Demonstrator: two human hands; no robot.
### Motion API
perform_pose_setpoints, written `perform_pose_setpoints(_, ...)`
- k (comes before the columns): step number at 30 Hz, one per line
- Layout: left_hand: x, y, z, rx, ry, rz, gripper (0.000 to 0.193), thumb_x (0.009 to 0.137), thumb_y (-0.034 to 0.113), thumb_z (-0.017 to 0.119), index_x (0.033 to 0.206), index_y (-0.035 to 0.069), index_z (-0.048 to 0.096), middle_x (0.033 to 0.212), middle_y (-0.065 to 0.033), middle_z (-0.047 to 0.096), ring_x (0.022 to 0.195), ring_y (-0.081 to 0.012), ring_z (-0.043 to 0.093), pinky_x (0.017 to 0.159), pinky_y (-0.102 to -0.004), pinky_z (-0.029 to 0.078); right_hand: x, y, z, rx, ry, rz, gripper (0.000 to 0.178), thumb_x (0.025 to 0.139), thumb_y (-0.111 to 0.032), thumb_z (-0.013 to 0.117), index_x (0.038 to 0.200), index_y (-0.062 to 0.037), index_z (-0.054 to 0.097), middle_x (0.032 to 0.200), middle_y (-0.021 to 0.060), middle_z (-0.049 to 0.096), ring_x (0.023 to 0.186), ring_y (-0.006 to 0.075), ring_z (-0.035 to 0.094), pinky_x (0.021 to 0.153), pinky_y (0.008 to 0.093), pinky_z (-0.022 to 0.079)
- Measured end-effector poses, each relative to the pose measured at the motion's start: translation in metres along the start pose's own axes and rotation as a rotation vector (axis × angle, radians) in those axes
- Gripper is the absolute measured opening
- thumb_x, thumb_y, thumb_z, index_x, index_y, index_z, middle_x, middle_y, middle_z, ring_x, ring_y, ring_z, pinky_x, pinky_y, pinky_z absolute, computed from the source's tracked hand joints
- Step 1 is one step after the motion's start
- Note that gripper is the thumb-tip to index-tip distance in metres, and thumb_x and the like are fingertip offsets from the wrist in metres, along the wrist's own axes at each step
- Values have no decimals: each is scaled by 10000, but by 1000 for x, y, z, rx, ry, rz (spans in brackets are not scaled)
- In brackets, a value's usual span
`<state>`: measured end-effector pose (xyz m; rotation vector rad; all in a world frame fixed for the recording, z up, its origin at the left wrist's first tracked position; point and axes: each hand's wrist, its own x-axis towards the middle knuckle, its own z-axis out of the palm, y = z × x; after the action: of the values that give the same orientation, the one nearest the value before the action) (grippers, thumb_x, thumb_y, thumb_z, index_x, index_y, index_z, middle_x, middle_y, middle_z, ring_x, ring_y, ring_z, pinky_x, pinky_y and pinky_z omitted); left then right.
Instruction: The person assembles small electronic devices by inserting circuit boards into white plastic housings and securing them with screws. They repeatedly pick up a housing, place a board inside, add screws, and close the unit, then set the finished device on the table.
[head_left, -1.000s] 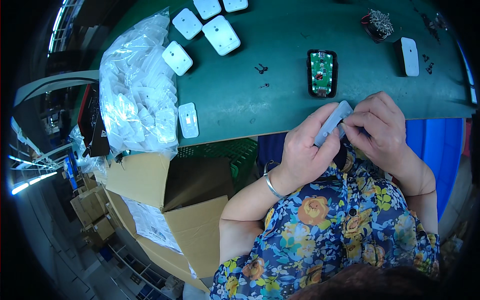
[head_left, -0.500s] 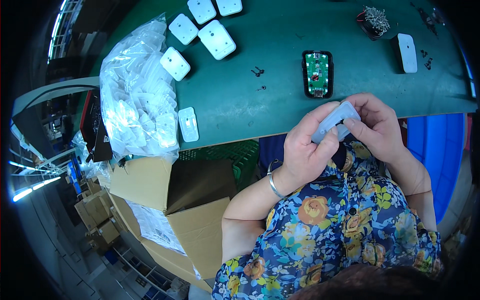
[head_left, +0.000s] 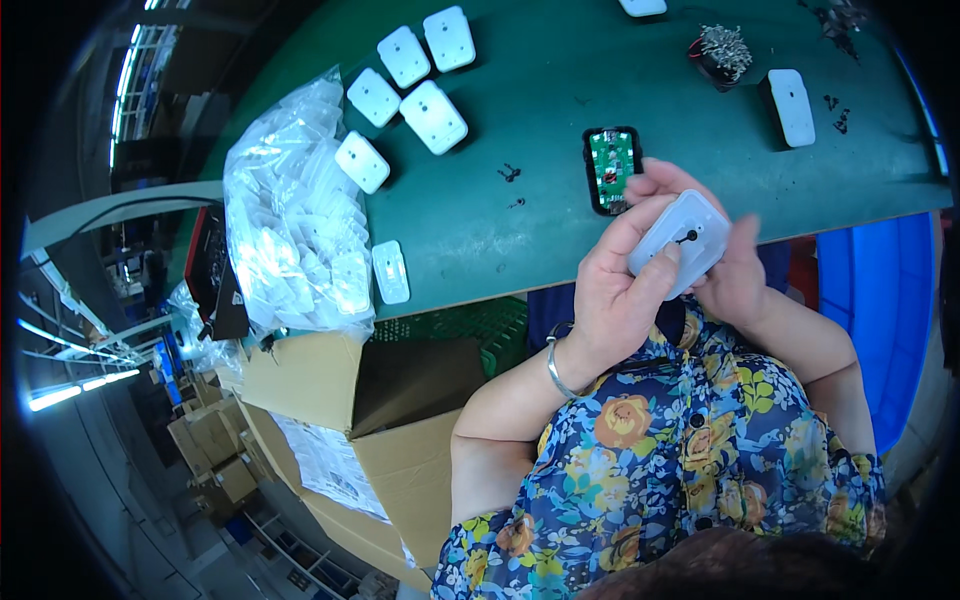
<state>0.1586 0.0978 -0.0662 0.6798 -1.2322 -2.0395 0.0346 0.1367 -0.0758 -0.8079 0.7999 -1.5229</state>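
Observation:
A translucent white plastic cover (head_left: 700,222) is pinched in my left hand (head_left: 612,290), the thumb lying over its near face. On that face sits a small black part (head_left: 689,237) with a round end and a thin stem. My right hand (head_left: 738,285) is beside and partly behind the cover, thumb lifted away and blurred, its other fingers stretched past the far edge. Just beyond the hands lies a black housing (head_left: 590,172) with a green circuit board (head_left: 612,165) in it.
At the left, a clear bag (head_left: 290,220) of white covers lies near several white-faced cases (head_left: 434,117) and a loose cover (head_left: 391,272). Small black parts (head_left: 510,173) dot the green table. A pot of metal pins (head_left: 722,55), another case (head_left: 793,107), a blue bin (head_left: 875,320) and a cardboard box (head_left: 405,480) stand around.
My right thumb has come off the cover and the right fingers have spread behind it. The black part now shows plainly on the cover. The whole view has shifted slightly.

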Motion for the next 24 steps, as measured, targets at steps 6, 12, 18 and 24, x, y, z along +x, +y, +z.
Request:
perform_pose_setpoints(6, 8, -1, 8, 32, 24, 77, 388, 884, 49, 489, 1257, -9, 399, 1093, -104, 552, 886, -142, 578, 752, -266, 493, 7, -5, 0, 158, 72, 53, 609, 952, -462, 236, 1326, 12, 315, 1224, 133, 477, 1116, 185, 468, 948, 300, 368)
perform_pose_setpoints(12, 0, 13, -25, 823, 207, 266, 536, 784, 93, 645, 1242, -36, 401, 979, -118, 568, 832, -180, 549, 713, -289, 466, 10, -14, -11, 307, 204, -1, 592, 955, -431, 259, 1299, 46, 330, 1178, 151, 508, 1074, 204, 504, 946, 328, 394)
perform_pose_setpoints(18, 31, 16, -23, 1485, 281, 454, 652, 684, 229, 733, 1166, -82, 423, 1046, -213, 518, 924, -351, 495, 822, -411, 398, 18, -6, -24, 474, 152, 37, 542, 960, -401, 282, 1277, 34, 344, 1103, 160, 555, 1000, 229, 557, 894, 337, 436)
perform_pose_setpoints(24, 44, 5, -22, 1391, 164, 503, 582, 672, 73, 690, 1189, -33, 443, 961, -197, 547, 816, -362, 541, 685, -414, 455, 26, 0, -24, 578, 188, 84, 509, 963, -385, 288, 1283, 9, 340, 1054, 164, 579, 982, 244, 566, 892, 352, 436)
